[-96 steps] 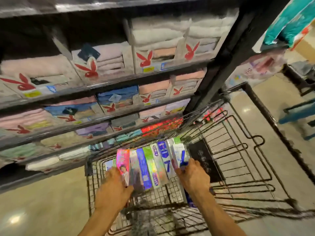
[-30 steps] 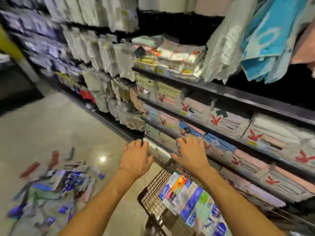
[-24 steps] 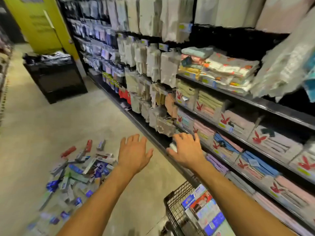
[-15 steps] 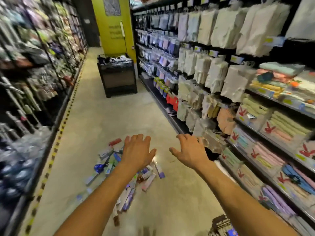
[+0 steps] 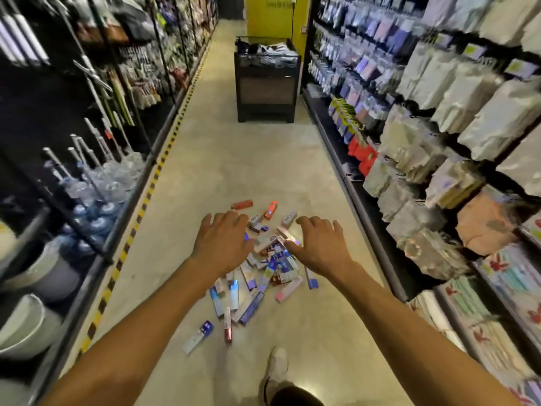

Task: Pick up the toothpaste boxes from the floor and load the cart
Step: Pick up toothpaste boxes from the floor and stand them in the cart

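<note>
Both palms spread and gripping nothing, we are holding our left hand (image 5: 224, 244) and right hand (image 5: 317, 249) at frame centre, toothpaste boxes (image 5: 257, 276) lying scattered on the floor (image 5: 234, 159) beneath them.

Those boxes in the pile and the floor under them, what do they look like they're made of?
Toothpaste boxes: printed card, it seems, some glossy or foil-finished, going by the sharp edges and bright glints. Floor: hard, smooth beige surface, perhaps polished concrete or vinyl; it shows soft reflections and no seams.

Narrow aisle, beige floor (image 5: 234, 159), stocked shelves (image 5: 439, 112) both sides, yellow wall (image 5: 269, 16).
</note>
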Motion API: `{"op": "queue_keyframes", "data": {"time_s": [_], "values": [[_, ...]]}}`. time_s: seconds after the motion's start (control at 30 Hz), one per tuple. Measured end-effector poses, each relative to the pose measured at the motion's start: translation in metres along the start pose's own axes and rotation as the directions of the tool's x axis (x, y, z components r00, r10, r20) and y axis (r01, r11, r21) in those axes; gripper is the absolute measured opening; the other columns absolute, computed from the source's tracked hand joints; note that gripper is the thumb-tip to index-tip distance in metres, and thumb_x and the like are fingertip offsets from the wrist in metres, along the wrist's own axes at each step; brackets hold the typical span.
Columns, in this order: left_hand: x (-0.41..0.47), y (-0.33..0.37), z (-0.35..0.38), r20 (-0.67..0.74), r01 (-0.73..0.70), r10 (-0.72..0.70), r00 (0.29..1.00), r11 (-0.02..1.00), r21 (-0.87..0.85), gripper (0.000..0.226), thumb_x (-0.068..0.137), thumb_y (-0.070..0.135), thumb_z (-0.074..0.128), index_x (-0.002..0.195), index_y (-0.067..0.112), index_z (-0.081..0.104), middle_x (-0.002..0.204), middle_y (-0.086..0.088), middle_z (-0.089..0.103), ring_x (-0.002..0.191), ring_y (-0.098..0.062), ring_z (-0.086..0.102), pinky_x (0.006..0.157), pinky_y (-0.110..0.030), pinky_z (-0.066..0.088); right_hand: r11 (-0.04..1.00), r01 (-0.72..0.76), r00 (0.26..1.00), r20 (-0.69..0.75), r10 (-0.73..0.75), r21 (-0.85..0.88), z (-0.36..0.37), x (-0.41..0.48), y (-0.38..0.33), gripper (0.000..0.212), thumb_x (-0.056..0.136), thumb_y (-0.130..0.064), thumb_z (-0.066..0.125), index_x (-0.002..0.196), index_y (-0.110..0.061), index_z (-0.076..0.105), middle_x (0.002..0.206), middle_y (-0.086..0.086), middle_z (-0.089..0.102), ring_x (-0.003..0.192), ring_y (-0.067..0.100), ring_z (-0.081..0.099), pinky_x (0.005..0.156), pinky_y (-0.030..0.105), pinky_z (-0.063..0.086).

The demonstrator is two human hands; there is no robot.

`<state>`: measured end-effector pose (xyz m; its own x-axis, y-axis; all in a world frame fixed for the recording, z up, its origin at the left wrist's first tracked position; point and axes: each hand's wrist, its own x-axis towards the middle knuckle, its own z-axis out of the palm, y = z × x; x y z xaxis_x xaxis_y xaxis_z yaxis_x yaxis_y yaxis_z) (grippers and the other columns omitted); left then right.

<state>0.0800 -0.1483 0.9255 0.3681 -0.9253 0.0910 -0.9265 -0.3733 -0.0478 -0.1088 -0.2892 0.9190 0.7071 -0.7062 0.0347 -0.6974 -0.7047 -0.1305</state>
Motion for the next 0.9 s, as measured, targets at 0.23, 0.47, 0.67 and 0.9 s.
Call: {"op": "queue_keyframes", "data": {"time_s": [0.23, 0.47, 0.67, 0.9], "values": [[0.05, -0.053, 0.048, 0.099, 0.081, -0.074, 0.992, 0.995, -0.063, 0.071, 0.087, 0.058, 0.029, 0.134, 0.014, 0.059, 0.126, -0.012, 0.064, 0.106, -0.035, 0.063, 0.094, -0.046, 0.048, 0.994, 0.097, 0.995, 0.029, -0.098, 0.045, 0.042, 0.111, -0.025, 0.067, 0.088, -0.068, 0.043, 0.136, -0.022, 0.051, 0.127, 0.009, 0.062, 0.118, 0.035, 0.057, 0.108, 0.051, 0.035], [0.099, -0.111, 0.15, 0.157, 0.236, -0.21, 0.965, 0.956, -0.174, 0.058, 0.088, 0.049, 0.053, 0.134, 0.014, 0.059, 0.112, -0.008, 0.068, 0.092, -0.032, 0.066, 0.078, -0.041, 0.055, 0.99, 0.11, 0.98, 0.154, -0.123, 0.092, 0.161, 0.198, -0.039, 0.066, 0.084, -0.064, 0.046, 0.129, -0.017, 0.059, 0.12, 0.01, 0.065, 0.112, 0.037, 0.06, 0.103, 0.053, 0.042], [0.12, -0.151, 0.301, 0.274, 0.375, -0.325, 0.905, 0.915, -0.152, 0.055, 0.086, 0.045, 0.05, 0.125, 0.009, 0.063, 0.098, -0.011, 0.066, 0.077, -0.034, 0.065, 0.062, -0.038, 0.053, 0.992, -0.023, 0.975, 0.223, -0.006, 0.125, 0.307, 0.231, -0.044, 0.056, 0.086, -0.06, 0.06, 0.125, -0.02, 0.058, 0.113, 0.006, 0.064, 0.107, 0.033, 0.061, 0.096, 0.05, 0.047], [0.104, -0.182, 0.544, 0.464, 0.539, -0.397, 0.792, 0.812, -0.224, 0.059, 0.083, 0.03, 0.073, 0.135, 0.008, 0.056, 0.11, -0.014, 0.063, 0.096, -0.036, 0.063, 0.075, -0.044, 0.052, 0.949, -0.276, 0.889, 0.415, 0.192, 0.153, 0.535, 0.22, -0.044, 0.064, 0.086, -0.054, 0.069, 0.134, -0.015, 0.053, 0.117, 0.008, 0.063, 0.105, 0.033, 0.061, 0.084, 0.044, 0.049]]}}
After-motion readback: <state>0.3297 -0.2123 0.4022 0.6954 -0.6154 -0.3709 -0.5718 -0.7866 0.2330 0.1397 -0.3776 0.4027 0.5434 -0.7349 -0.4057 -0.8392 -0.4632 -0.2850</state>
